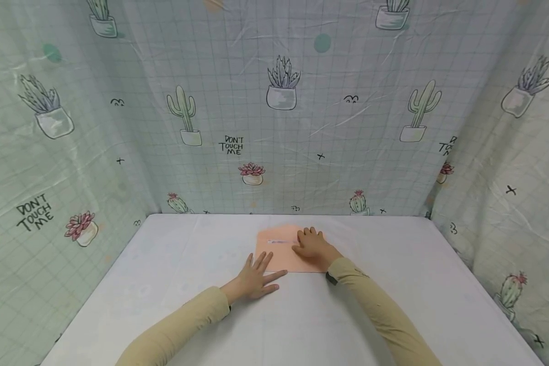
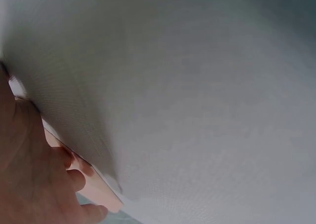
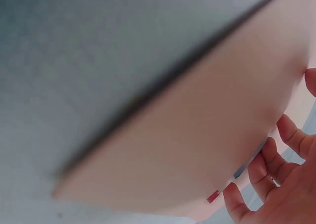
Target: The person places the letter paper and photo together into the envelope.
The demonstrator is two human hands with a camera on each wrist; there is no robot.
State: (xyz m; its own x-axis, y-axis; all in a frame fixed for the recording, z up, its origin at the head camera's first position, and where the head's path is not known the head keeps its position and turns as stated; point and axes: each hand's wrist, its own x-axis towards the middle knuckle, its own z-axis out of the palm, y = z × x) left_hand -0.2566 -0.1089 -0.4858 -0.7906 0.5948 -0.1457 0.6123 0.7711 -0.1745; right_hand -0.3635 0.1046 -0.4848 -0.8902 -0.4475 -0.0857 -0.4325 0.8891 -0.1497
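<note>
A flat peach-coloured piece (image 1: 283, 261), shaped like an envelope with a slanted top edge, lies on the white table. Across its upper part runs a thin pale strip (image 1: 281, 242). My left hand (image 1: 253, 279) rests with spread fingers at its lower left corner, the thumb on the table below. Over its right half, my right hand (image 1: 315, 248) sets slightly bent fingertips on the surface, covering the strip's right end. In the right wrist view the fingertips (image 3: 286, 127) touch the peach surface beside a small red mark (image 3: 212, 196) and a dark grey bit (image 3: 239, 173).
The white tabletop (image 1: 187, 244) spreads around the peach piece on all sides. Behind it and at both sides hangs a cloth (image 1: 210, 91) printed with a grid and potted cacti. Both forearms, in tan sleeves, reach in from the front edge.
</note>
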